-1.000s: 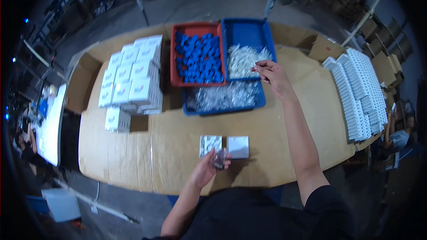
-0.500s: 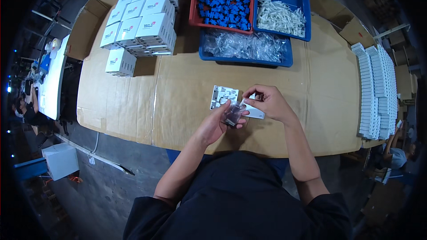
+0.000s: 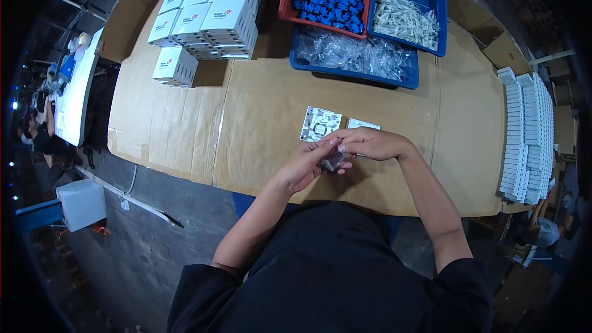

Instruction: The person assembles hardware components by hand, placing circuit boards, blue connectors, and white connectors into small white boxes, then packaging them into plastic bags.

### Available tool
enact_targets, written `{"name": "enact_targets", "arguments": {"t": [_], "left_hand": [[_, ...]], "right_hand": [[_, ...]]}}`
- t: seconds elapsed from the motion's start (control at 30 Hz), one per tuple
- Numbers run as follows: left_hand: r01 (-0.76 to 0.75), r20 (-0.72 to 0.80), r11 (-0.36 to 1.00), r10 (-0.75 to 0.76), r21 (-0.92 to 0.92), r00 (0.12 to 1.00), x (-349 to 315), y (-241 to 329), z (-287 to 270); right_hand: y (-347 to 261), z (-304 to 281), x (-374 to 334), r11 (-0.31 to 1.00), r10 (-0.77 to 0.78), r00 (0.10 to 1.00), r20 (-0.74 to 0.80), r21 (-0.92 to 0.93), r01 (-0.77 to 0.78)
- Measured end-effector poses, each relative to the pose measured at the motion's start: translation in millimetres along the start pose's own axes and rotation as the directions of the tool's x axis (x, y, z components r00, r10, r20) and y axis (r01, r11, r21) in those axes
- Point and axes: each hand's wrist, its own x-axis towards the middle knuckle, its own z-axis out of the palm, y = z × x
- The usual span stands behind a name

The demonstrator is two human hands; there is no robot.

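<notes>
- Pouch (image 3: 333,161), clear plastic, was held on the near side of the patterned card (image 3: 320,123), the reference point.
- Left hand (image 3: 304,165): fingers were closed around the pouch.
- Right hand (image 3: 373,143): fingers were bent narrow at the pouch's upper edge; whether they gripped a small part could not be told.
- White piece (image 3: 364,124): lay just right of the patterned card.
- Step in hand: judged to be two-handed work at the pouch's upper edge.
- Next move: appeared to call for a steady left grasp and fine right-fingertip control.
</notes>
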Motion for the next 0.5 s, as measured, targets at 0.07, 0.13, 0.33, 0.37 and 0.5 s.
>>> {"name": "enact_targets", "arguments": {"t": [0.07, 0.13, 0.33, 0.37, 0.5], "left_hand": [[0.003, 0.039, 1.0, -0.003, -0.009, 0.999, 3.7, 1.6, -0.3], [0.009, 0.029, 1.0, -0.008, -0.021, 1.0, 2.3, 6.3, 2.7], [0.02, 0.015, 0.999, -0.019, -0.04, 1.0, 6.8, 3.1, -2.1], [0.03, 0.022, 0.998, -0.029, -0.053, 0.999, 8.6, 1.1, -4.5], [0.023, 0.018, 0.996, -0.022, -0.088, 1.0, 8.2, 1.0, -2.2]], "right_hand": [[0.7, 1.9, -3.0, 0.999, 0.043, 0.999, -0.028, 0.03, -0.043], [-0.2, 3.4, -4.3, 0.989, 0.12, 0.989, -0.082, 0.093, -0.113], [-5.7, 6.9, -5.2, 0.989, -0.047, 0.994, -0.094, -0.144, 0.034], [-5.9, 6.7, -6.1, 0.989, -0.045, 0.994, -0.098, -0.143, 0.031], [-6.2, 2.3, -2.6, 0.988, -0.035, 0.994, -0.1, -0.156, 0.019]]}}
